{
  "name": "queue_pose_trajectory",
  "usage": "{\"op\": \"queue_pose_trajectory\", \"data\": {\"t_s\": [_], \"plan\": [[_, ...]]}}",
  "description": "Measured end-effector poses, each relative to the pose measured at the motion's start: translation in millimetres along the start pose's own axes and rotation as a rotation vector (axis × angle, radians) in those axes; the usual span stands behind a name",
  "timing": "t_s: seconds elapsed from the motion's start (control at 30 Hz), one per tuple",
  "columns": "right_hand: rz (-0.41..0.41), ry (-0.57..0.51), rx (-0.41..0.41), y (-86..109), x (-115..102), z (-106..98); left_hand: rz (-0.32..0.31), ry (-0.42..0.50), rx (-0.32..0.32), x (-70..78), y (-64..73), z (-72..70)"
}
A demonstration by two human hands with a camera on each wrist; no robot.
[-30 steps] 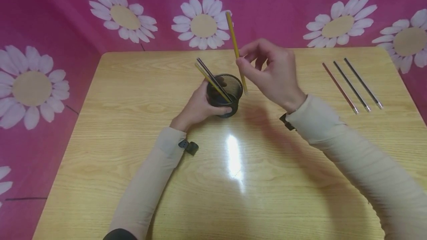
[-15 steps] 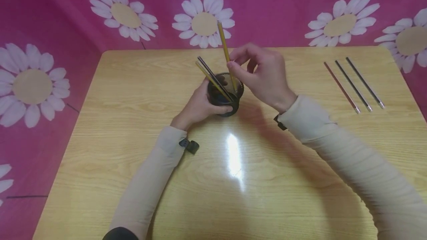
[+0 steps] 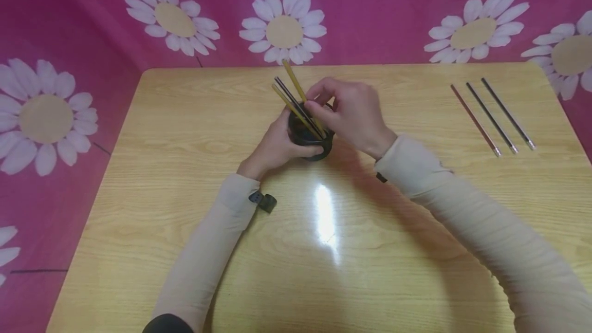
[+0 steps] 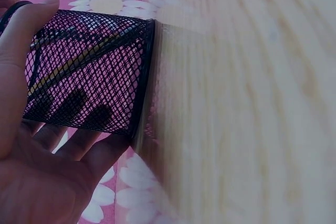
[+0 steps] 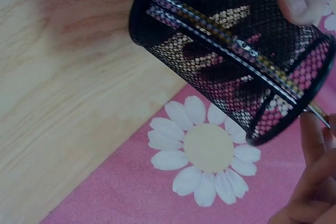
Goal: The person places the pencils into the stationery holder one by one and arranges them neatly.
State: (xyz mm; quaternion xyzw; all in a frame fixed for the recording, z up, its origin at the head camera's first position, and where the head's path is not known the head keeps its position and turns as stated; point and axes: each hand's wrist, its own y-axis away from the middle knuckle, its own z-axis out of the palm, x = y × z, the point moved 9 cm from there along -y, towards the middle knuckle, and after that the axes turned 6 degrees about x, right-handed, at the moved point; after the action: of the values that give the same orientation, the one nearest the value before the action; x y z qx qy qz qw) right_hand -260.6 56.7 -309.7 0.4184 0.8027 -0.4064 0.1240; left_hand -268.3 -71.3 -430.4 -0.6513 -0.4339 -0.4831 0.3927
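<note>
One yellow pencil [image 3: 293, 78], illegible if lettered, is held by right grip [image 3: 351, 114], cup [image 4: 107, 82] by left grip [image 3: 275, 144]

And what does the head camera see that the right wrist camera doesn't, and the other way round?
Only the head view: three pencils lying on the table, towards the right, and both beige sleeves. Only the right wrist view: the pencils inside showing through the side of the black mesh pencil cup. Both: that cup, the table, the left hand, the right hand and the daisy-patterned cloth.

Pinched pencil [image 3: 295, 80] now inside cup [image 4: 113, 77]
</note>
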Motion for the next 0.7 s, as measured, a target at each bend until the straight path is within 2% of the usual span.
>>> {"op": "queue_pose_trajectory", "data": {"t_s": [0.43,0.7], "plan": [[0.038,0.092,-0.148,5.6,4,27,-0.008,0.011,-0.004,-0.7,-0.4,1.0],[0.046,0.121,-0.175,7.8,3,32,-0.026,-0.011,-0.014,-2.6,-0.4,0.3]]}}
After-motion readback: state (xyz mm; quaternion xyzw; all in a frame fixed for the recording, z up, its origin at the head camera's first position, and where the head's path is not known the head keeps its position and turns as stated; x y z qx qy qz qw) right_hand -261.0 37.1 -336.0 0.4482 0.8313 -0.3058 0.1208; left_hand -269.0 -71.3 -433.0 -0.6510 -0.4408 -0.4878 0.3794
